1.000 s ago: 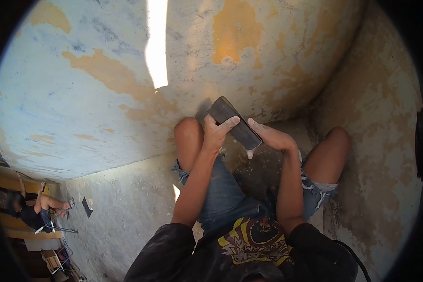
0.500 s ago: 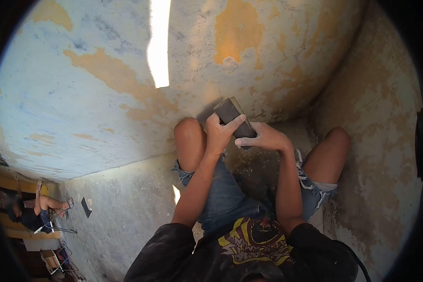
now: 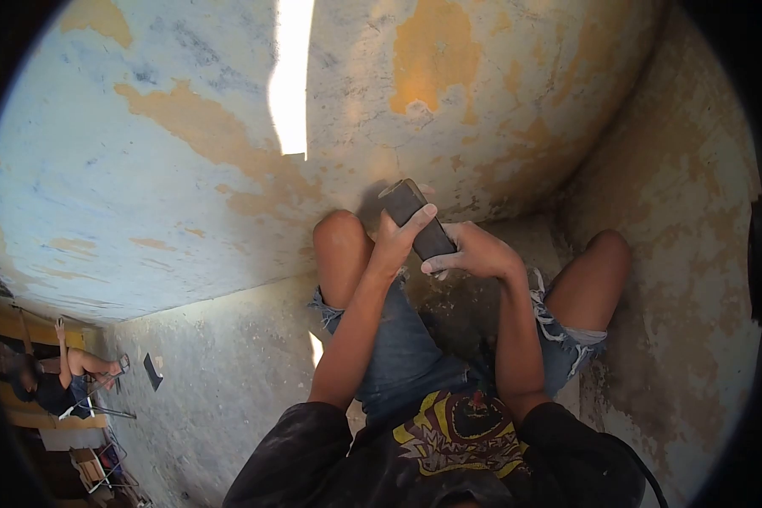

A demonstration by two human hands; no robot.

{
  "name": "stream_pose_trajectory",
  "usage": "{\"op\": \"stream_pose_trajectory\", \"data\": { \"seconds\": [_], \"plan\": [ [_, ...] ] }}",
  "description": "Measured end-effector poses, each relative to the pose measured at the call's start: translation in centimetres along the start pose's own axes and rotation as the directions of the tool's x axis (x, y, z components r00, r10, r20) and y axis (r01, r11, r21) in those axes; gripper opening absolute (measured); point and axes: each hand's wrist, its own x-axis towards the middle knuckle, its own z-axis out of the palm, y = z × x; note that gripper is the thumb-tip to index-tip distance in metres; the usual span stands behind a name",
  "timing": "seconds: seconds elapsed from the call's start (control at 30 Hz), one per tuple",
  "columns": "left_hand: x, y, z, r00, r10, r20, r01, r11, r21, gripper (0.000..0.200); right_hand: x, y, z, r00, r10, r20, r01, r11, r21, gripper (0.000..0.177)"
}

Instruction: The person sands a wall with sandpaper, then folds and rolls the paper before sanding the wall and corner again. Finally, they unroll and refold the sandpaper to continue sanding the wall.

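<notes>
Both of my hands hold a sanding block (image 3: 413,217), a dark grey oblong with a yellowish-brown end at its top. My left hand (image 3: 396,240) grips its upper left side, thumb lying across the dark face. At the lower right, my right hand (image 3: 476,252) pinches the block, its thumb on the dark face and its fingers partly hidden behind. Pale dust coats my fingertips. The block is tilted and held above the gap between my bent knees, apart from the wall.
In front rises a worn wall (image 3: 220,212) with peeling orange and whitish patches; a second wall (image 3: 694,195) meets it at the right. A dark flat piece (image 3: 152,371) lies on the floor (image 3: 203,398) at left. Further left, another person (image 3: 55,381) sits with raised arms near a metal-framed rack (image 3: 102,466).
The block has turned slightly in my hands, showing more of its dark face and less of its side. The other person's raised arm has shifted a little.
</notes>
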Motion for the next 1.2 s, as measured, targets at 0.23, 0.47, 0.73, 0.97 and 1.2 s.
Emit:
{"op": "stream_pose_trajectory", "data": {
  "seconds": [0.23,0.47,0.73,0.97,1.2],
  "plan": [
    [-0.2,0.5,0.3,0.967,-0.031,0.252,0.102,0.957,-0.273,0.022,-0.2,0.7,0.6,0.986,-0.127,-0.11,0.142,0.98,0.141,0.051],
    [0.4,-0.3,-0.4,0.974,0.052,0.222,-0.003,0.977,-0.213,0.02,0.3,0.8,-0.2,0.981,-0.18,-0.069,0.169,0.975,-0.147,0.057],
    [-0.2,1.0,0.4,0.964,0.085,0.252,0.004,0.942,-0.335,0.028,0.3,1.8,-0.8,0.983,-0.172,-0.063,0.172,0.985,-0.007,0.032],
    [0.1,-0.4,0.0,0.983,0.08,0.168,-0.126,0.95,0.284,0.033,-0.7,2.2,-2.6,0.987,0.068,-0.146,-0.055,0.994,0.09,0.029],
    [0.1,0.1,0.1,0.988,0.151,0.045,-0.156,0.904,0.398,0.029,0.1,2.8,-1.7,0.927,-0.07,-0.367,0.102,0.993,0.068,0.036]
  ]
}}
